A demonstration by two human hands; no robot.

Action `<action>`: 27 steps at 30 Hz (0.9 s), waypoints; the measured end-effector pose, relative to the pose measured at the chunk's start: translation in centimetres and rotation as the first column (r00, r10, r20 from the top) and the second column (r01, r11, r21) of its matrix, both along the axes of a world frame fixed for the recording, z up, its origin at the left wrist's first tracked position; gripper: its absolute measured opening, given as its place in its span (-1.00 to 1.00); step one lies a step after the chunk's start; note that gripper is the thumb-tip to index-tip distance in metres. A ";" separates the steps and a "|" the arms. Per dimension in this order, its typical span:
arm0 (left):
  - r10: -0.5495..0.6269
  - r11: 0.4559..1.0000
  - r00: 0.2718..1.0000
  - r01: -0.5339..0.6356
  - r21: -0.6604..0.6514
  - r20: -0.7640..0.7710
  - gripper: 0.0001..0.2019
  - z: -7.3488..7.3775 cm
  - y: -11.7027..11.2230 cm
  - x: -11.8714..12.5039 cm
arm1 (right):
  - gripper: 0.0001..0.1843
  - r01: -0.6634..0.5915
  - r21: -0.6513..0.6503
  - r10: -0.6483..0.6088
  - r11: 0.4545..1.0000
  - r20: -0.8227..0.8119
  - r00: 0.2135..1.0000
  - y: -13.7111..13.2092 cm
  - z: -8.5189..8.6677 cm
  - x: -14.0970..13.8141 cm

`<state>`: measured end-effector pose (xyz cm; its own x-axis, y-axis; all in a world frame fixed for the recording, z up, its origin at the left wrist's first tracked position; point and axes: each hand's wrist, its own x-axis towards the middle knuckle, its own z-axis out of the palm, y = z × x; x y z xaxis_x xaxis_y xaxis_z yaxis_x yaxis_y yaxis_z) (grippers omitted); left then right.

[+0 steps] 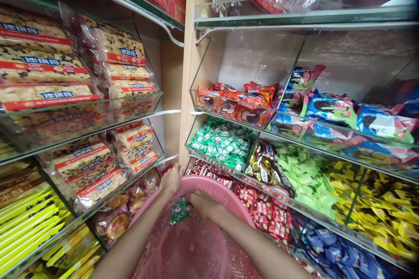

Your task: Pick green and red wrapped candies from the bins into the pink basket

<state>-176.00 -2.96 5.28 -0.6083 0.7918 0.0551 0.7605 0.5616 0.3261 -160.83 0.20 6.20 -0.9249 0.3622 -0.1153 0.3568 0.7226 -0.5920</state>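
Observation:
A pink perforated plastic basket (212,183) is below me, tilted toward the shelves. My left hand (172,179) is closed at its far left rim, close to the wooden post. Inside the basket, my right hand (201,204) curls around a handful of green-wrapped candies (179,211); its fingertips are partly hidden. More green-wrapped candies (222,141) fill a clear shelf bin just beyond the basket. Red-wrapped candies (209,173) show in the bin under it, partly covered by the basket rim.
Glass-fronted shelves hold packaged sachima (49,93) on the left. To the right are red snack packs (235,102), blue-and-pink packs (330,109), light green candies (304,174), yellow candies (386,209) and dark blue packets (337,244). A wooden post (190,65) separates both sides.

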 end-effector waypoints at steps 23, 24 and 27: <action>-0.017 0.999 1.000 0.017 0.036 -0.003 -0.62 -0.7 0.2 -0.6 | -0.60 -0.043 0.507 -0.067 0.861 0.195 0.978 -2.1 3.3 0.3; -0.022 0.999 1.000 0.022 0.040 -0.003 -0.62 -0.7 0.2 -0.7 | -0.61 -0.043 0.509 -0.036 0.860 0.146 0.989 -2.0 4.8 0.7; -0.034 0.998 0.999 0.035 0.054 -0.005 -0.63 -0.9 0.2 -0.7 | -0.76 -0.004 0.521 0.053 0.854 -0.081 0.995 -0.8 9.8 2.3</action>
